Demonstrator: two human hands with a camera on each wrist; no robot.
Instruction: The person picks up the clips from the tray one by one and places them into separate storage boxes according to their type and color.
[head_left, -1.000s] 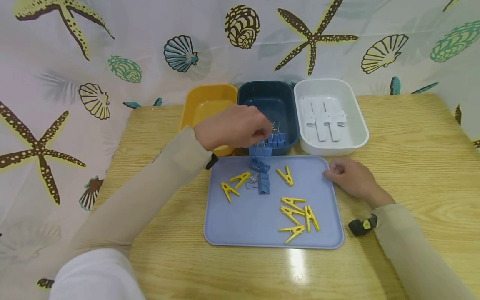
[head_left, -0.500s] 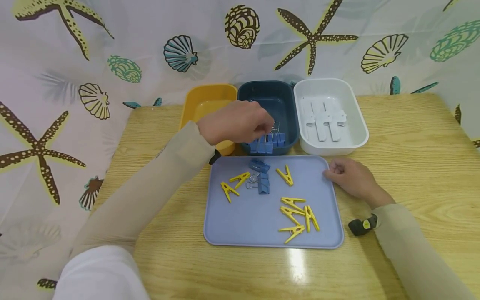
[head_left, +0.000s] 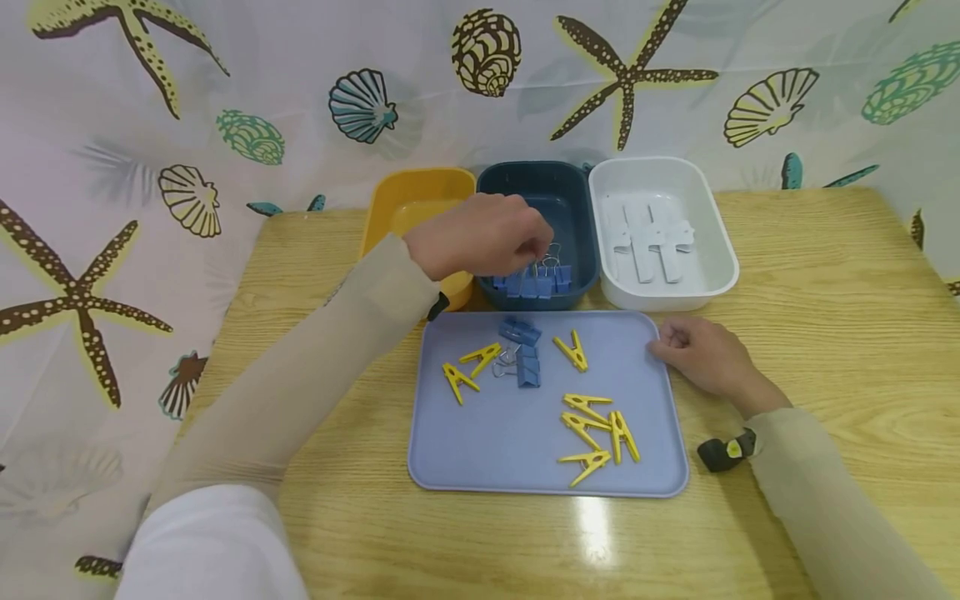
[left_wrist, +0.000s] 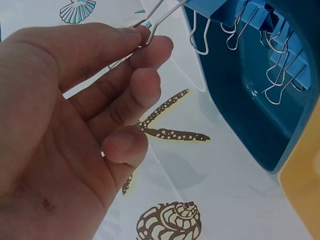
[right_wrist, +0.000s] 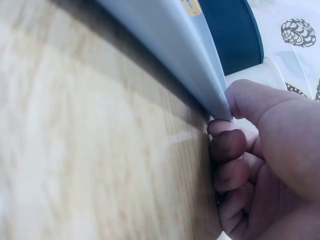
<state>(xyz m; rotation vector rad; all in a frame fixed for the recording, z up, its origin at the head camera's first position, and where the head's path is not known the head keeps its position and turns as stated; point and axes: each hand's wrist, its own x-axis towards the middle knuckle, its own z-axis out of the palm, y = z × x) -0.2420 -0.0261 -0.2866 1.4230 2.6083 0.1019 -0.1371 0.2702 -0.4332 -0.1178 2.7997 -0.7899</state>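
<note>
In the head view my left hand (head_left: pixel 483 239) is over the front of the dark blue bin (head_left: pixel 557 215). Its thumb and index finger pinch a wire handle of a blue binder clip (head_left: pixel 529 288), as the left wrist view shows, with the clip body (left_wrist: pixel 212 7) hanging at the bin's opening. More blue binder clips (head_left: pixel 562 277) lie in that bin. My right hand (head_left: pixel 699 354) pinches the right edge of the lavender tray (head_left: pixel 495 450) between thumb and index finger, its other fingers curled. Two blue binder clips (head_left: pixel 528 367) and several yellow clothespins (head_left: pixel 583 428) lie on the tray.
Left of the dark blue bin stands a yellow bin (head_left: pixel 416 215), partly covered by my left forearm. On its right a white bin (head_left: pixel 705 271) holds several white clip-like pieces (head_left: pixel 663 250). All three bins stand behind the tray on a wooden table (head_left: pixel 825 333), before a patterned curtain (head_left: pixel 435 50).
My left hand has carried the binder clip from above the tray's back edge up and slightly right, over the dark blue bin. The right hand and the tray have stayed put.
</note>
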